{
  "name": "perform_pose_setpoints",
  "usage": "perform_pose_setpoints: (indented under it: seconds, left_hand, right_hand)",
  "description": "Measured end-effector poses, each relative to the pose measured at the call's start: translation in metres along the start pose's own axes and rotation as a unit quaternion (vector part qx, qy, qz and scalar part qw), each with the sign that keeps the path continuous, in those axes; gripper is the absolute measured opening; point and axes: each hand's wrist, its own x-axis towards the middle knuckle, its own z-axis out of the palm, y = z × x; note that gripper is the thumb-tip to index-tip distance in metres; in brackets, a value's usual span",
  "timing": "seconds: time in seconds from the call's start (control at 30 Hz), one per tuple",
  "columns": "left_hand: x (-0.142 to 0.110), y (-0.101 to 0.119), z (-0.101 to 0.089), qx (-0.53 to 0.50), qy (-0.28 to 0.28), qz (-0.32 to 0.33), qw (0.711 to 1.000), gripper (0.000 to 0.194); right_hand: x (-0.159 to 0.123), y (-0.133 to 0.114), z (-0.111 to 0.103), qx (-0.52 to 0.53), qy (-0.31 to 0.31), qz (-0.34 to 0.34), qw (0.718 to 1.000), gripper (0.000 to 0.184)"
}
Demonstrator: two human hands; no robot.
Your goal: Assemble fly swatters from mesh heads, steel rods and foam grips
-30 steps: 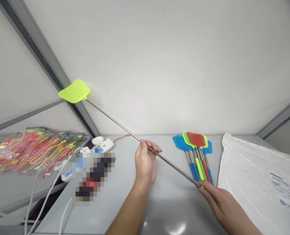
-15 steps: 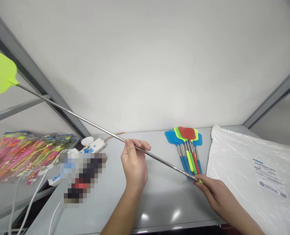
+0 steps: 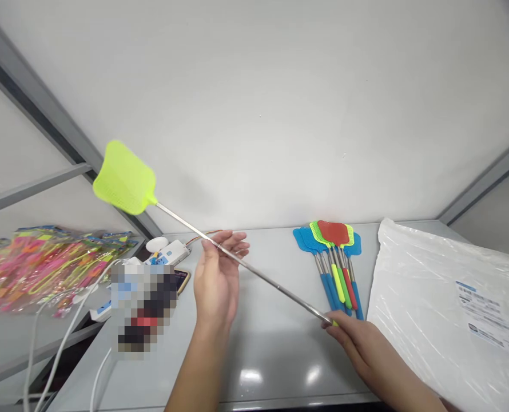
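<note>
Yellow fly swatter [image 3: 124, 178] | my right grip [image 3: 361, 346] pinching its steel shaft [image 3: 271, 278] | my left grip [image 3: 215, 280] spread around it

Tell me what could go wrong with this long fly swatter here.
The fly swatter is gripped only at its end by the right hand, with the left hand open around the shaft, so the head might whip into the grey metal strut. It could also drop onto the power strip. The right hand might knock the stacked swatters.
</note>
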Motion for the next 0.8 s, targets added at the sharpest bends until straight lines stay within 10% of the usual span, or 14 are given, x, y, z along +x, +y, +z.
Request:
perform_pose_setpoints:
  seconds: [0.1, 0.3, 0.57, 0.8]
  left_hand:
    - [-0.009, -0.015, -0.001, 0.003, 0.05, -0.002, 0.999, 0.033]
    - [-0.064, -0.047, 0.002, 0.059, -0.065, -0.192, 0.977, 0.034]
    - [-0.001, -0.004, -0.052, -0.139, 0.08, -0.131, 0.978, 0.042]
    - [0.007, -0.007, -0.056, -0.214, 0.105, -0.105, 0.965, 0.02]
  right_hand:
    - [0.002, -0.002, 0.007, -0.022, 0.01, -0.008, 1.0, 0.034]
    - [0.016, -0.016, 0.01, -0.03, 0.008, -0.015, 0.999, 0.037]
    - [0.009, -0.012, 0.013, -0.001, -0.022, 0.014, 1.0, 0.04]
    - [0.009, -0.028, 0.016, 0.036, -0.083, 0.015, 0.996, 0.039]
